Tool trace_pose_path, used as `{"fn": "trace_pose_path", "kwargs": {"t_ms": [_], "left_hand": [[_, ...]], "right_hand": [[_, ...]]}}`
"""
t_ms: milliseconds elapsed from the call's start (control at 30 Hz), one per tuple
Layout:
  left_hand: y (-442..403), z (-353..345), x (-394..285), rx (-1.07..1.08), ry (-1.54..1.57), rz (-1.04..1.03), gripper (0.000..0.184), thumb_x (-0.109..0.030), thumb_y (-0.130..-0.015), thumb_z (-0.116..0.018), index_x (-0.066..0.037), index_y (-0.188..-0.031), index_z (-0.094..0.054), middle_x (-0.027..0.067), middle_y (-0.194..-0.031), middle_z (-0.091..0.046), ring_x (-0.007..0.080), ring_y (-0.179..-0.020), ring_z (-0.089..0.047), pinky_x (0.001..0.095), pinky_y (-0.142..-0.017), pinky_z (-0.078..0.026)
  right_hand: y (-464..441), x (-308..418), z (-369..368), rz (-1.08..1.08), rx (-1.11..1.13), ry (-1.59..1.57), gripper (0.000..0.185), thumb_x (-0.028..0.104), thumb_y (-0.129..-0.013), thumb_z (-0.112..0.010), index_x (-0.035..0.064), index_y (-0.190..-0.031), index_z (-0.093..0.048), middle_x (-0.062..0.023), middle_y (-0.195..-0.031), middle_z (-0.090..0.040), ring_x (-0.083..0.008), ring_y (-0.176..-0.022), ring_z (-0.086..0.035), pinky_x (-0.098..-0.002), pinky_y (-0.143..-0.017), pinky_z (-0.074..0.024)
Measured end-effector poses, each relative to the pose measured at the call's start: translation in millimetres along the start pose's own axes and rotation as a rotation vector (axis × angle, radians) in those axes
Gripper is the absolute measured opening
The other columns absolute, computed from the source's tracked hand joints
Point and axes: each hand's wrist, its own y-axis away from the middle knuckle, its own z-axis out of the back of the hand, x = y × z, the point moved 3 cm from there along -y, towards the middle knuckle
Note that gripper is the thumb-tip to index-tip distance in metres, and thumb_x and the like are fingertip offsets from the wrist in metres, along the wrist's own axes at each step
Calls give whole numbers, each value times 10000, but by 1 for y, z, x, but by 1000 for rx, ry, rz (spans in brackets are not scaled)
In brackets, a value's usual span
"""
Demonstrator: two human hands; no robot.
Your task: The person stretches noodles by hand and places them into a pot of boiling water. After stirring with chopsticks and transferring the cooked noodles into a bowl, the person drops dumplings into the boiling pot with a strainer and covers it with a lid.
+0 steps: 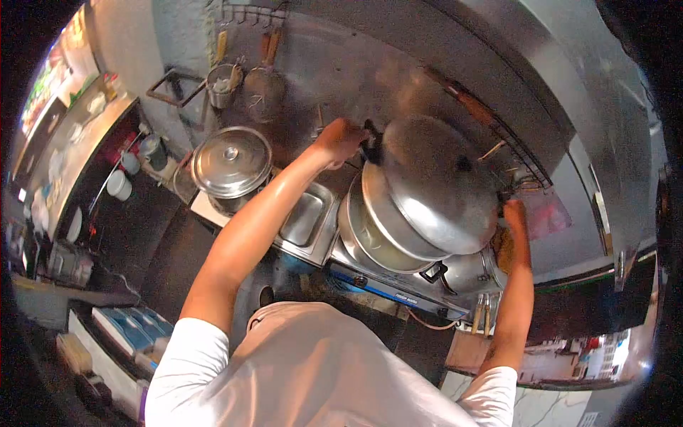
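Observation:
A large metal steamer tier (385, 206) with a domed metal lid (420, 167) on it is tilted over a wide lower pot (348, 220). My left hand (341, 140) is closed round a black handle (371, 142) at the tier's left side. On the far right side, my right hand (514, 212) grips the opposite handle, mostly hidden by the fingers. Through the gap at the front left, pale liquid (368, 240) shows inside the lower pot. That pot has a black handle (437, 276) at its front and stands on a gas stove (388, 290).
Left of the stove are a lidded steel pot (231, 162) and a rectangular metal pan (307, 217). Strainers (264, 92) hang on the back wall. A wire rack (498, 135) runs along the right wall. Wooden-handled tools (482, 313) stand at the front right.

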Motion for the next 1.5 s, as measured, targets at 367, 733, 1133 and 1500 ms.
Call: {"fn": "trace_pose_path", "kwargs": {"t_ms": [367, 733, 1133, 1500], "left_hand": [[-8, 7, -27, -33, -304, -287, 207, -234, -911, -593, -64, -921, -710, 107, -703, -630, 244, -620, -584, 388, -578, -446], [-3, -24, 59, -45, 165, 71, 334, -283, -902, -637, 41, -977, -667, 218, -799, -650, 288, -681, -618, 425, -636, -468], [10, -26, 66, -49, 79, 127, 318, -291, -880, -650, 14, -955, -699, 230, -884, -683, 360, -814, -665, 438, -729, -483], [8, -38, 75, -32, -265, -89, 345, -322, -903, -605, -5, -1003, -700, 257, -945, -666, 388, -887, -651, 437, -765, -479]], "right_hand": [[-5, -46, 15, -53, 36, -14, 228, 157, -783, -547, -65, -761, -595, -197, -614, -564, -295, -569, -587, -474, -563, -429], [23, -2, -31, -91, 166, 34, 244, 193, -742, -598, -38, -671, -629, -192, -632, -595, -307, -587, -588, -462, -585, -457], [34, 9, -52, -99, 234, 84, 277, 237, -718, -610, -35, -732, -664, -261, -771, -655, -449, -765, -639, -499, -719, -516], [61, 49, -27, -278, 288, 138, 267, 175, -711, -587, -69, -788, -663, -314, -861, -638, -460, -862, -639, -520, -756, -502]]}}
